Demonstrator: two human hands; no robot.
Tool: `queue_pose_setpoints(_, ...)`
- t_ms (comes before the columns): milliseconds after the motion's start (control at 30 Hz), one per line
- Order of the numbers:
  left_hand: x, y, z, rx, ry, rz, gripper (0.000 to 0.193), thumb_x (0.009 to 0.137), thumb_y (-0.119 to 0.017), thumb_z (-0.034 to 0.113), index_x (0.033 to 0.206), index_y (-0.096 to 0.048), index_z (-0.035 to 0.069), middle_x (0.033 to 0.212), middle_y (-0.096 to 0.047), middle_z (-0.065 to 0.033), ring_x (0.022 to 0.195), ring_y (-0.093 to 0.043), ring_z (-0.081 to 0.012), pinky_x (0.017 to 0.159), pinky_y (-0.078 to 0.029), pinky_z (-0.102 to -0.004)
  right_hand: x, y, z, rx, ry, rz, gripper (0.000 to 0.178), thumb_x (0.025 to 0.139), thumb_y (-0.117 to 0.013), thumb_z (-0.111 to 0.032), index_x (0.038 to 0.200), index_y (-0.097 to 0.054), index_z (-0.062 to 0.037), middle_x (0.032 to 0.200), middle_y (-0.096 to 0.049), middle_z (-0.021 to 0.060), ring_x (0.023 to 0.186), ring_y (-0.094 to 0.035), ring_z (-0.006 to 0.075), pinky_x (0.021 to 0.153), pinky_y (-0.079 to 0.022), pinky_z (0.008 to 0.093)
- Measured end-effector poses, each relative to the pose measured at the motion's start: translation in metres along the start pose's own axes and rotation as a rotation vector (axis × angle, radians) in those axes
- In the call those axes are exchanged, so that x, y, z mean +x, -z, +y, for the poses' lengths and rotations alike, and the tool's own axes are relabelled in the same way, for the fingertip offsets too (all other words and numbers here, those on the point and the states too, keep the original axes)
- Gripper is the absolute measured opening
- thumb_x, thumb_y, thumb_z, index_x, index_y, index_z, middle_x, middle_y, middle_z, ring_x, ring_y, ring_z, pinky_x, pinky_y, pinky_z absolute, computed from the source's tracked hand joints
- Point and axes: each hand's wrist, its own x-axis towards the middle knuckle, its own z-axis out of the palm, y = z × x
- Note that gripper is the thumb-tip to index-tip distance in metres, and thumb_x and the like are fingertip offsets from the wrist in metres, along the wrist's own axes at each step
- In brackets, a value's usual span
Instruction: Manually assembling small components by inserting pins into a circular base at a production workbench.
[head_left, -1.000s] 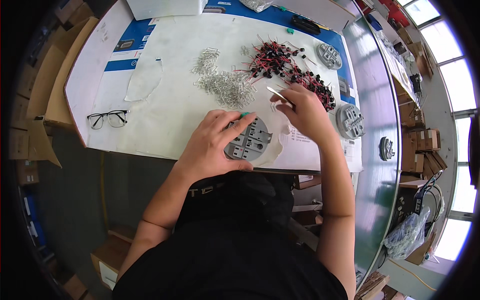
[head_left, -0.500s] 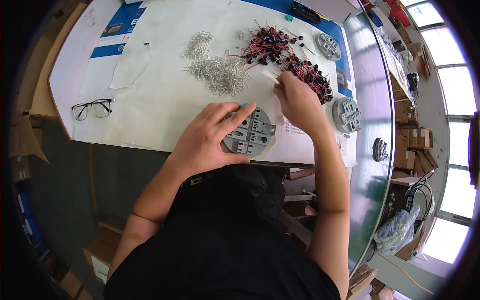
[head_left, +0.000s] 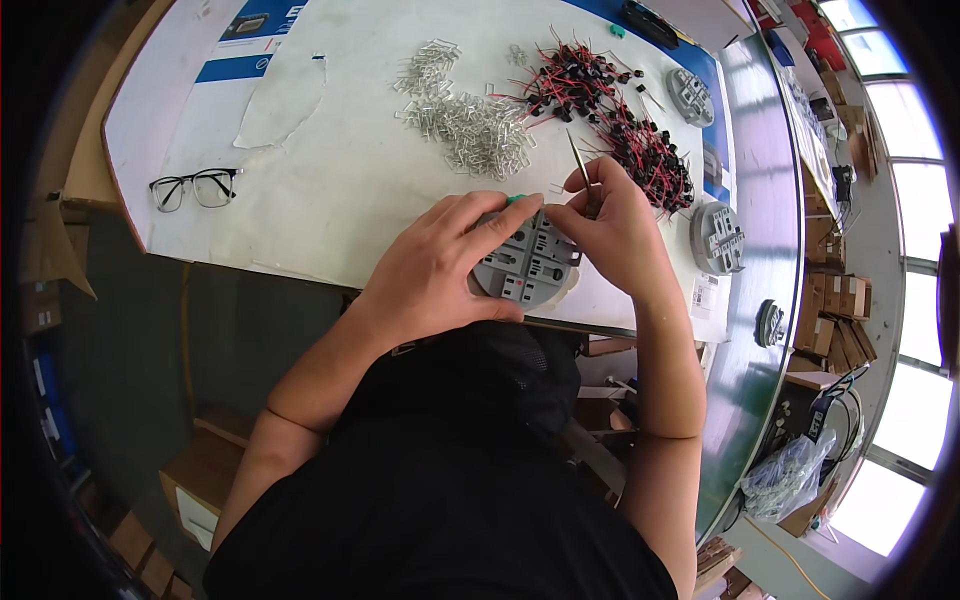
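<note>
My left hand (head_left: 435, 260) grips a round grey plastic disc (head_left: 527, 268) at the table's front edge, thumb below and fingers over its far side. Slots and small raised blocks cover the disc's face. A bit of green (head_left: 516, 200) shows beside my left fingertips. My right hand (head_left: 618, 228) is closed around a slim, pointed metal tool (head_left: 577, 155), probably tweezers, whose tip points away from me. The right fingertips are at the disc's upper right edge; whether they pinch a small part there is hidden.
Beyond the disc lie a heap of U-shaped metal clips (head_left: 470, 130) and a pile of black parts with red wires (head_left: 640, 150). Similar grey discs (head_left: 717, 238) stand to the right. Eyeglasses (head_left: 195, 190) rest at left. A black tool (head_left: 648, 22) lies at the far edge.
My right hand has come back from beside the wire pile to the disc's edge, and the tool in it now points away from me. My left hand keeps its hold; the view has shifted slightly.
</note>
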Motion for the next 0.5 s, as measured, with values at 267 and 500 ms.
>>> queue_pose_setpoints(267,-0.001,-0.001,0.0,0.035,-0.019,0.013,0.104,0.064,-0.097,0.037,0.157,-0.056,0.014,0.136,-0.061,-0.01,0.121,-0.062,-0.0307,0.104,-0.054,-0.0426,-0.003,-0.018,-0.002,-0.087,0.054,0.2,0.035,0.087,-0.081,-0.009,0.107,-0.054,-0.0013,0.078,-0.065,0.0045,0.069,-0.06,0.0078,0.06,-0.048,0.0269)
queue_pose_setpoints(500,-0.001,-0.002,0.001,0.052,-0.021,0.011,0.104,0.064,-0.097,0.037,0.157,-0.056,0.014,0.136,-0.061,-0.0099,0.121,-0.062,-0.0308,0.105,-0.054,-0.0424,-0.002,-0.02,0.001,-0.126,0.072,0.22,0.035,0.088,-0.081,-0.011,0.107,-0.053,-0.0012,0.076,-0.066,0.0058,0.066,-0.06,0.0089,0.059,-0.048,0.0266)
